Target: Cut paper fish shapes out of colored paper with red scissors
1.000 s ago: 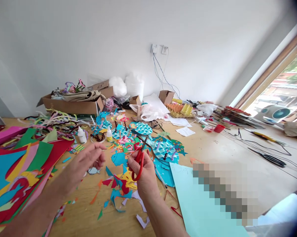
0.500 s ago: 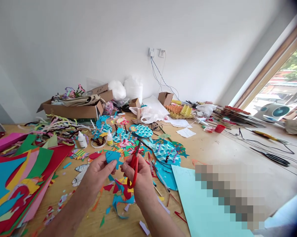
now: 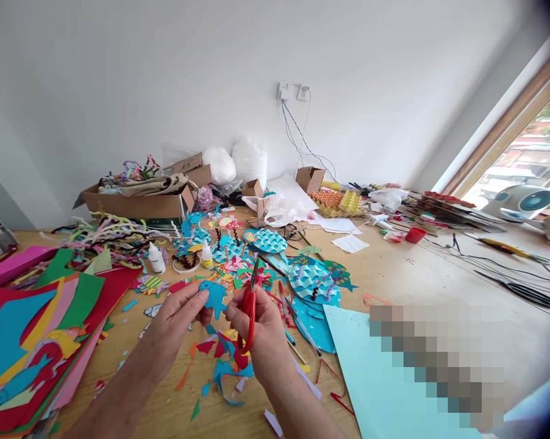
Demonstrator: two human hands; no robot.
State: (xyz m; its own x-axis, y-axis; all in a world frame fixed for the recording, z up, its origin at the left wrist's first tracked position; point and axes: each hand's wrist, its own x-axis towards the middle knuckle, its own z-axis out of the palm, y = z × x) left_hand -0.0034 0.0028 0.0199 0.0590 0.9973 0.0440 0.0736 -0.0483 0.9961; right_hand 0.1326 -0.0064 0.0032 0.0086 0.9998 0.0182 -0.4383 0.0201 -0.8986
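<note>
A blue paper fish (image 3: 214, 297) with drawn lines is pinched by its left side in my left hand (image 3: 182, 315). Its tail points toward my right hand (image 3: 262, 323), whose thumb and fingertip are at the tail's edge. That same hand is wrapped round red-handled scissors (image 3: 252, 311), blades pointing up and away from me. Under and around both hands lie coloured paper scraps (image 3: 227, 347). Beyond them are a white glue bottle (image 3: 157, 258), a smaller bottle with a yellow label (image 3: 207, 256) and blue woven-paper fish (image 3: 309, 280).
Stacked coloured sheets (image 3: 74, 305) lie at left, a pale blue sheet (image 3: 389, 378) at front right. A cardboard box (image 3: 135, 204) stands by the wall. Farther right are a red cup (image 3: 415, 235), black-handled scissors (image 3: 526, 292), cables and a fan (image 3: 526, 201). A pixelated patch hides part of the right.
My left fingers have shifted on the blue fish, lying flatter along its left side and showing more of its body. The scissors stay in my right hand. The view has shifted slightly.
</note>
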